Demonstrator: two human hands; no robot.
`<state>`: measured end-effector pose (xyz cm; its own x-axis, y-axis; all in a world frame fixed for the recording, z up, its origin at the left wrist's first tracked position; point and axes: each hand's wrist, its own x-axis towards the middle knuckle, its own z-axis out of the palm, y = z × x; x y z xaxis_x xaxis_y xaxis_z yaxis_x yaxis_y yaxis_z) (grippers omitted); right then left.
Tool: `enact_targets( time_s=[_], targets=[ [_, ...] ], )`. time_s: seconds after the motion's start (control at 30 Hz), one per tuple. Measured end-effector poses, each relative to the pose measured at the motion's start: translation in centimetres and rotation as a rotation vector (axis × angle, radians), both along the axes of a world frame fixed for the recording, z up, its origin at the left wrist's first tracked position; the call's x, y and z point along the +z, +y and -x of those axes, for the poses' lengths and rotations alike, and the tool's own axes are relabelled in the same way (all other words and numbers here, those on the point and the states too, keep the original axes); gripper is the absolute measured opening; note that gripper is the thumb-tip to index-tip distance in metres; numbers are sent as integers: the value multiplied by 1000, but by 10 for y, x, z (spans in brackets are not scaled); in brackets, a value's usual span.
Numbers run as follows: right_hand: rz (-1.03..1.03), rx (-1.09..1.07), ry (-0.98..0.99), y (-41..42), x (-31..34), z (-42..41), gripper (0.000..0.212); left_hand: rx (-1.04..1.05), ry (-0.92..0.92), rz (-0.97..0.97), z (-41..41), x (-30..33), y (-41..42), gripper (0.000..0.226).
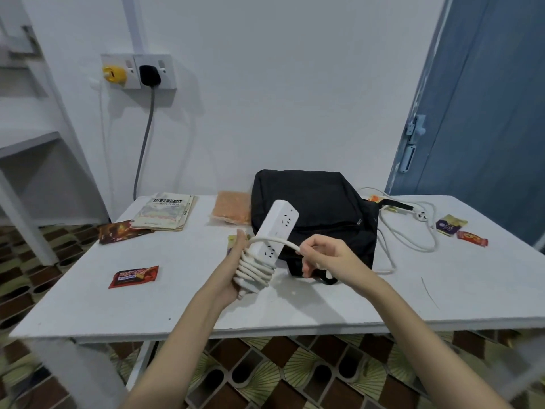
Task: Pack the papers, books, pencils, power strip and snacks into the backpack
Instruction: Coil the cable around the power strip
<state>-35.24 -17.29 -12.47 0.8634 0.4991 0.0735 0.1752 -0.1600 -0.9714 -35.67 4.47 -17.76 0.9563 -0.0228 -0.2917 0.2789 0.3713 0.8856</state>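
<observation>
Backpack [312,214] mid-table [442,290], books [163,212] far left, held strip [274,231] before it, plug [422,215] right.

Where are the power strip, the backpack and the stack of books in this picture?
power strip [280,221]: head view, on its white socket face above the wound cord.
backpack [318,208]: head view, on the middle of its black front panel.
books [165,212]: head view, on the cover of the top book.

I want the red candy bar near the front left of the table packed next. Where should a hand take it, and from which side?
Pinch the candy bar across its short width at the middle, coming from above. It lies flat on the table with bare surface all round, so both long edges are free.
</observation>
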Motion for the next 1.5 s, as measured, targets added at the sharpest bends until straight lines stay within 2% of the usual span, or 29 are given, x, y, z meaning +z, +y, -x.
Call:
enact_targets(
  time_s=[0.1,0.17,0.3,0.4,0.5,0.63,0.73,0.83,0.9,0.97,1.07,1.13,1.27,1.4,1.5],
  targets=[
    [-34,-45,-72,3,-15,2,12,-36,109,317,-4,-9,-8,59],
    [-28,-74,-114,5,-23,3,10,-15,145,420,-9,-19,-11,48],
    [36,-73,-236,12,-41,5,17,47,122,412,-11,-21,-18,47],
    [61,-147,-350,18,-53,8,21,147,127,353,-6,-11,-33,36],
    [49,-191,-377,22,-60,11,23,169,139,333,-1,-9,-42,36],
    [31,-192,-346,23,-61,10,16,54,154,438,7,-8,-38,42],
    [-5,-161,-335,22,-53,7,16,-33,103,445,10,-11,-36,62],
    [-44,-136,-293,17,-48,5,22,-52,52,335,12,-8,-38,55],
    [-54,-118,-293,13,-46,5,18,-36,49,355,13,-3,-40,47],
    [-7,-117,-294,10,-48,4,10,-5,49,397,13,-2,-39,48],
    [197,-161,-311,-3,-48,-5,32,6,46,415,12,-2,-33,60],
    [319,-156,-288,-20,-39,-14,44,-5,40,444,11,0,-27,55],
    [268,-28,-54,-55,-23,-28,38,-7,52,443,7,-1,-13,51],
    [207,-123,-27,-63,-26,-38,35,-66,59,478,4,1,-15,51],
    [235,-201,-88,-56,-32,-41,32,-226,64,428,5,4,-19,49]
  ],
)
